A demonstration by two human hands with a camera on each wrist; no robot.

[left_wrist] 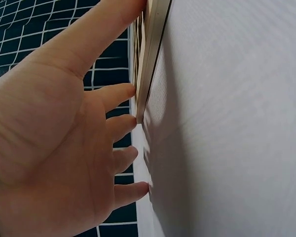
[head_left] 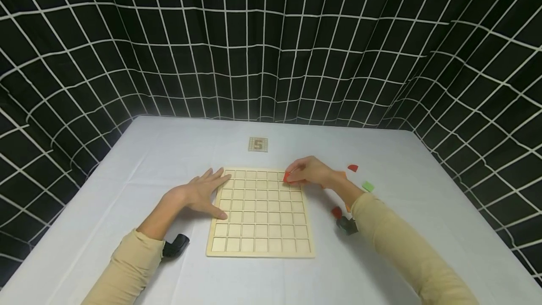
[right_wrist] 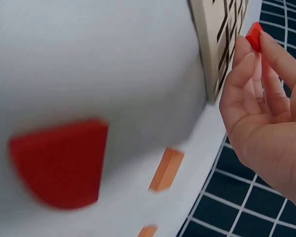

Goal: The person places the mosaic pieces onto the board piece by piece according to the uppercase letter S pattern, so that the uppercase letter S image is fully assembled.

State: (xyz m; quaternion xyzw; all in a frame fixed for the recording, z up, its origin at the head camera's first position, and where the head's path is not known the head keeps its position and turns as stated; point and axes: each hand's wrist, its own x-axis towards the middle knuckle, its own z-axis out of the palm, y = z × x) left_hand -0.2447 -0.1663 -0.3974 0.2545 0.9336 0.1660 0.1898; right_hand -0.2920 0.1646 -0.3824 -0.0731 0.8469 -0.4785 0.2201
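Observation:
A square wooden board (head_left: 261,205) with a grid of shallow cells lies flat on the table. My left hand (head_left: 199,195) spreads its fingers at the board's left side, thumb and fingertips resting on the edge; the left wrist view shows the same hand (left_wrist: 54,128) with nothing in its grasp. Over the far right corner of the board, my right hand (head_left: 311,171) pinches a small red piece (head_left: 286,177) between thumb and fingers. In the right wrist view, this red piece (right_wrist: 254,36) is close to the grid; whether it touches a cell I cannot tell.
Right of the board lie a red quarter-round piece (head_left: 353,168), a green piece (head_left: 368,186), another red piece (head_left: 337,212) and orange pieces (right_wrist: 166,169), partly behind the right arm. A small square tile (head_left: 258,144) with a figure lies beyond the board. Gridded black curtains (head_left: 271,60) surround the table.

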